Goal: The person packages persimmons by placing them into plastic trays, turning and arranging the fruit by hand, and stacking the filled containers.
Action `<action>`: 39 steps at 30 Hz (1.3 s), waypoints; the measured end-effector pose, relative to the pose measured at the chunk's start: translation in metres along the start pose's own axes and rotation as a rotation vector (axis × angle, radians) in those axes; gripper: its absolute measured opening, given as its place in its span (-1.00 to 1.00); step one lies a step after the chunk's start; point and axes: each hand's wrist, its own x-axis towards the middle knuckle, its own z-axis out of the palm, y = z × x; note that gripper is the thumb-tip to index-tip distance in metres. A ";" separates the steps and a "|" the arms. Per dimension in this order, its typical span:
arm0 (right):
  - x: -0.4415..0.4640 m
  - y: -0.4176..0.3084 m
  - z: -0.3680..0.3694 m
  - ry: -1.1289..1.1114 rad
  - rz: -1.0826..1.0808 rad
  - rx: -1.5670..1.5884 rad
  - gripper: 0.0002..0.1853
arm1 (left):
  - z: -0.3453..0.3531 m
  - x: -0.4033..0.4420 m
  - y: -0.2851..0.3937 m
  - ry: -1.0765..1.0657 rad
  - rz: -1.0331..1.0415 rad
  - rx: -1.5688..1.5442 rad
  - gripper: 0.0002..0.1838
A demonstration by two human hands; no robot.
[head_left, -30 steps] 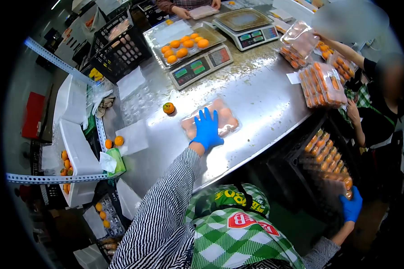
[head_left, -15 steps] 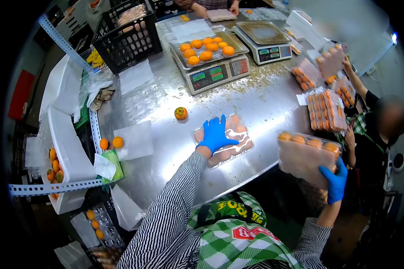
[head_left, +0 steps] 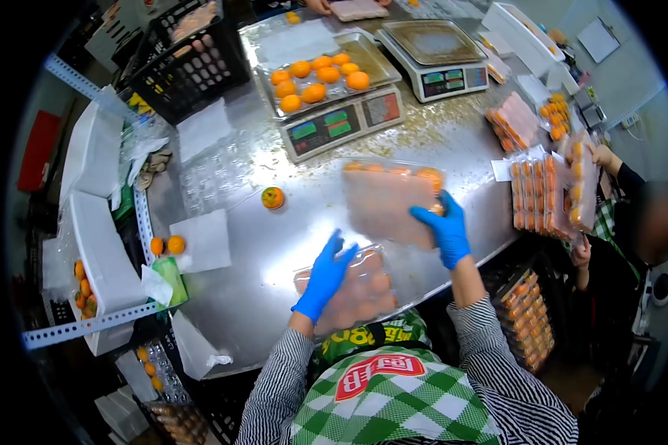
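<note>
My blue-gloved right hand (head_left: 450, 233) grips the right side of a clear tray pack of persimmons (head_left: 384, 204), tilted up above the steel table. A pale sheet covers its broad face, and orange fruit shows along its top edge. My left hand (head_left: 325, 280), also gloved in blue, has its fingers apart at the left side of a second tray pack (head_left: 364, 289), which lies near the table's front edge. Whether that hand touches the pack I cannot tell. One loose persimmon (head_left: 272, 198) sits on the table beyond my left hand.
A scale (head_left: 341, 122) carries a tray of persimmons; another scale (head_left: 434, 78) stands beside it. Stacked packs (head_left: 531, 194) line the right, where a co-worker's hand (head_left: 607, 159) is at a pack. A black crate (head_left: 189, 63) is at back left, a filled crate (head_left: 525, 319) below right.
My right hand has brought its tray pack from beyond the table's right edge to over the table. My left hand and the lower pack have shifted nearer to me. The co-worker's pack has moved lower.
</note>
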 end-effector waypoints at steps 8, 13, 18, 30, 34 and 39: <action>-0.014 0.059 0.049 -0.036 -0.031 0.156 -0.41 | 0.022 0.046 0.077 0.129 -0.325 -0.496 0.03; -0.032 0.085 0.042 0.034 -0.033 0.226 -0.41 | 0.054 0.080 0.061 0.296 -0.412 -0.200 0.39; -0.014 0.082 0.025 0.020 0.131 0.376 -0.50 | 0.028 0.090 0.029 0.459 -0.138 0.235 0.22; 0.013 0.116 -0.021 0.045 0.305 -0.462 -0.42 | -0.018 0.109 -0.001 0.386 0.046 0.487 -0.49; -0.013 0.142 -0.031 0.044 0.350 0.224 -0.52 | -0.027 0.101 0.003 0.273 -0.045 0.508 -0.53; -0.024 0.185 -0.053 0.057 0.250 0.598 -0.56 | -0.028 0.110 -0.033 0.156 -0.153 0.275 -0.56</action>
